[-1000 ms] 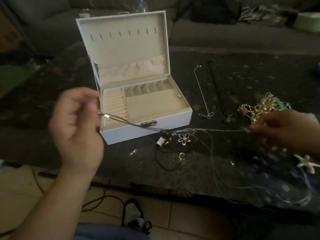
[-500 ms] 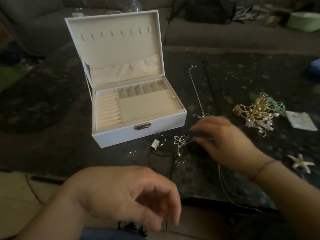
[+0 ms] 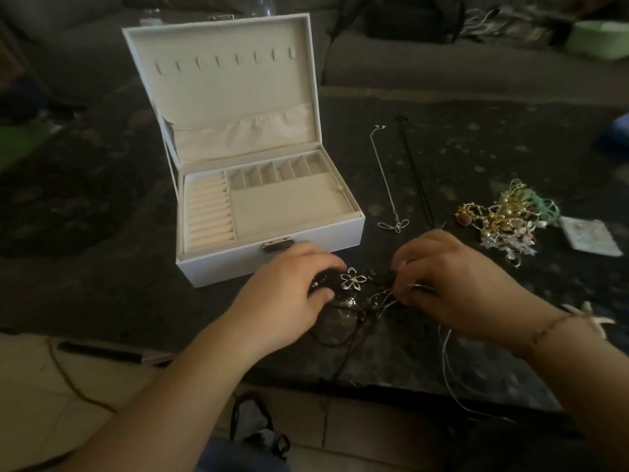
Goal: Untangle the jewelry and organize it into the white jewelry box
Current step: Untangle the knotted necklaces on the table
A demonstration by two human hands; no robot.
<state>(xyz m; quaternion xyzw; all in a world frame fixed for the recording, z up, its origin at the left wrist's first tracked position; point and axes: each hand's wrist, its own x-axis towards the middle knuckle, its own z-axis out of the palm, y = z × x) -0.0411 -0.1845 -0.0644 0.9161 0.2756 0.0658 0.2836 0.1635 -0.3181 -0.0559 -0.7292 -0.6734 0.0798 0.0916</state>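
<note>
Both hands moved in to the tangled jewelry (image 3: 360, 291), left hand (image 3: 289, 291) gripped its dark part, right hand (image 3: 452, 284) pinched thin chains, white jewelry box (image 3: 272, 212) sat open at 11 o'clock on the desk (image 3: 476, 158).

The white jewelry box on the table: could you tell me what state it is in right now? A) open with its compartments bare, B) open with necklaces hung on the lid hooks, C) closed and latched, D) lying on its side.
A: the white jewelry box stands upright with its lid raised, its beige compartments and lid hooks bare, while the tangled jewelry lies outside it between the left hand and right hand.
</note>
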